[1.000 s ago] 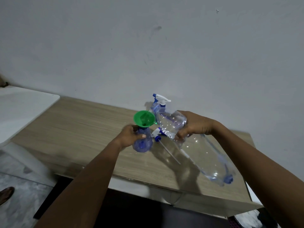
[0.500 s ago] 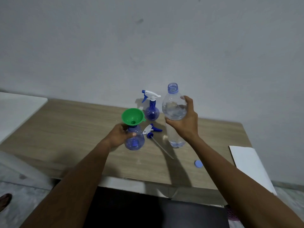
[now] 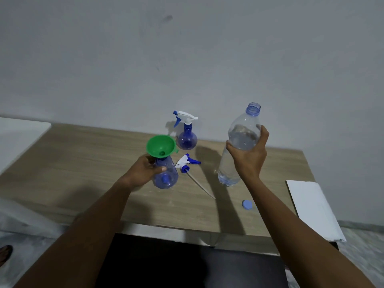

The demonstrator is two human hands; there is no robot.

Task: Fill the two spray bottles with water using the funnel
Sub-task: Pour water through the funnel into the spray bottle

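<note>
risk: the water bottle is big and soft-walled and the funnel mouth small, so a fast tilt or squeeze could slop onto the counter; the funnel sits loose and may tip
room: plain grey wall
counter: pale wood grain, white sheet at 4 o'clock
right hand: grip wrapped round the upright, uncapped water bottle
left hand: grip curled round the open spray bottle, under the funnel
second spray bottle: capped, 1 o'clock of the funnel
spray head: loose, 3 o'clock
cap: 5 o'clock

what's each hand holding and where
Left hand grips the funnel-topped spray bottle round its upper body; right hand grips the water bottle round its upper half.
</note>
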